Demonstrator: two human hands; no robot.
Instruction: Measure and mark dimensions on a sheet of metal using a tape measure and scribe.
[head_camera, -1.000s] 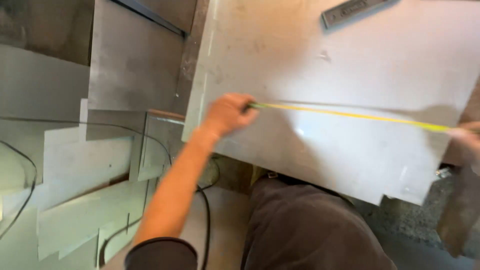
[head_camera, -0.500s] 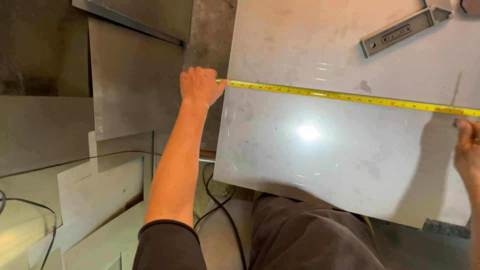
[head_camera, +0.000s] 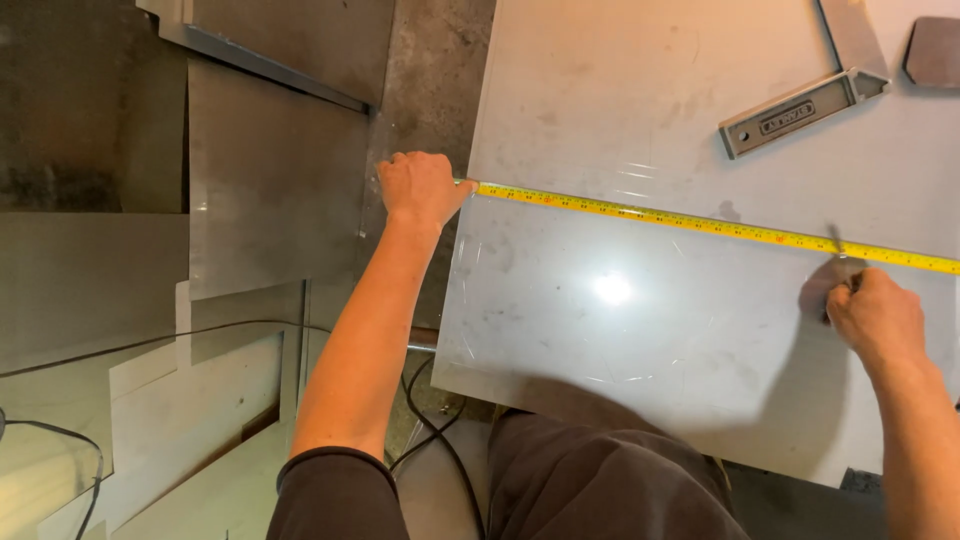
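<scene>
A large grey metal sheet (head_camera: 620, 360) lies flat in front of me. A yellow tape measure (head_camera: 700, 222) stretches across it from left to right. My left hand (head_camera: 420, 188) pinches the tape's end at the sheet's left edge. My right hand (head_camera: 876, 315) grips a thin metal scriber (head_camera: 840, 255) whose tip touches the sheet just beside the tape near the right side.
A metal try square (head_camera: 800, 110) rests on the sheet at the upper right, with a dark flat piece (head_camera: 935, 50) beside it. More metal sheets (head_camera: 270, 180) lie stacked on the floor to the left. Black cables (head_camera: 440, 440) run beneath the sheet's near edge.
My right hand has moved left along the tape and now holds the scriber against the sheet. My left hand still holds the tape's end at the edge.
</scene>
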